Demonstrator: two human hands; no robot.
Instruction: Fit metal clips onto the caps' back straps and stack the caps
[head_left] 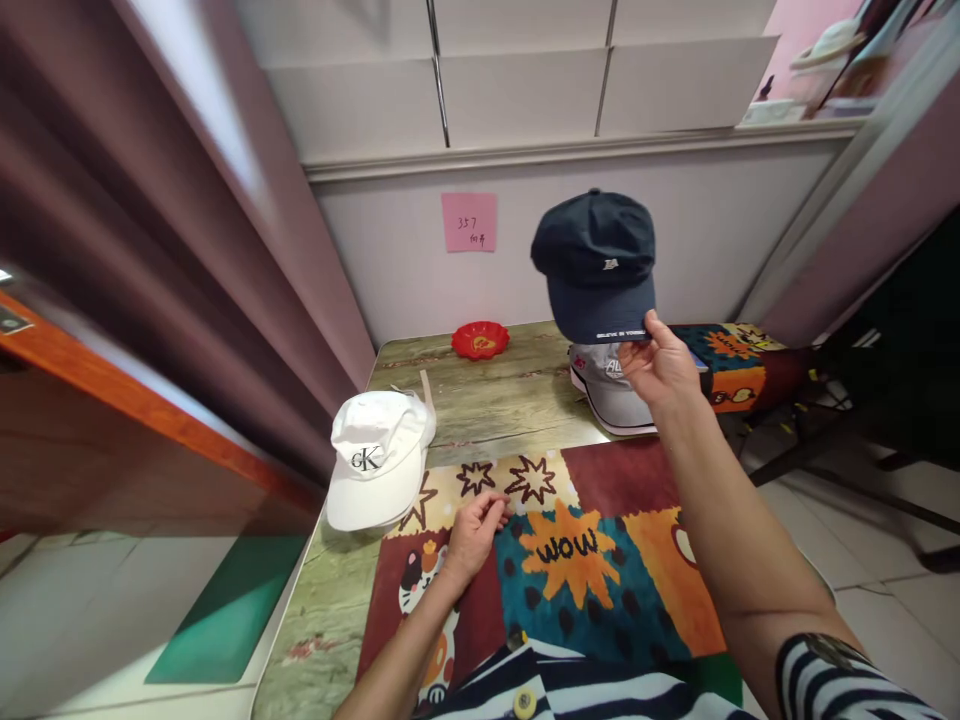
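My right hand (660,365) grips a navy baseball cap (596,245) by the right corner of its brim, thumb on top. The cap is raised above the table, its small white front logo and the lettering along the brim facing me. Below and behind it, a grey cap (619,385) sits on the table, partly hidden by the navy brim and my hand. My left hand (478,530) rests on the colourful mat (615,480) with its fingers curled in, and nothing shows in them. To its left lies a white cap (379,460) with black "CK" letters.
A red scalloped dish (480,340) stands at the back of the wood-patterned table (510,395). On the wall behind hangs a pink note (469,222). Another patterned cloth (739,360) is beyond the right edge. A pinkish curtain (247,200) borders the left.
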